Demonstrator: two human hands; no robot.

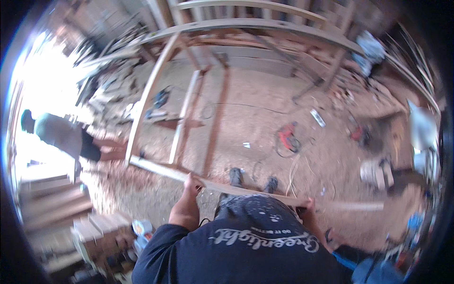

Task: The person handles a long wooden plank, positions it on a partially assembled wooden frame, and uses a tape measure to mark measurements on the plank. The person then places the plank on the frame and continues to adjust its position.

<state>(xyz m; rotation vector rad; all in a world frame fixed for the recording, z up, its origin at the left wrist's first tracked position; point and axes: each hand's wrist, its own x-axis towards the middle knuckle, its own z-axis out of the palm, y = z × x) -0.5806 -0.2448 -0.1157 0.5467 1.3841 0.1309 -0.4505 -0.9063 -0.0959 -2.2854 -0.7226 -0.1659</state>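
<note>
Across the front of my body runs a long pale wooden beam (236, 189). My left hand (193, 183) is wrapped round it, left of my feet. Farther right, my right hand (308, 206) grips the same beam; its fingers are partly hidden and blurred. The beam's left end meets a long light rail (150, 92) that reaches away toward the workbench. A shorter pale bar (184, 116) stands to the right of that rail, and these pieces look like parts of one wooden frame. Whether they are fastened together I cannot tell.
A wooden workbench (265, 24) spans the far side. On the dirt floor lie a red power tool (287, 137) with a cord, a white slim object (318, 118) and scrap wood (111, 94). Another person (64, 135) is at the left. Stacked wood blocks (101, 232) stand near left, a pale bucket (377, 173) right.
</note>
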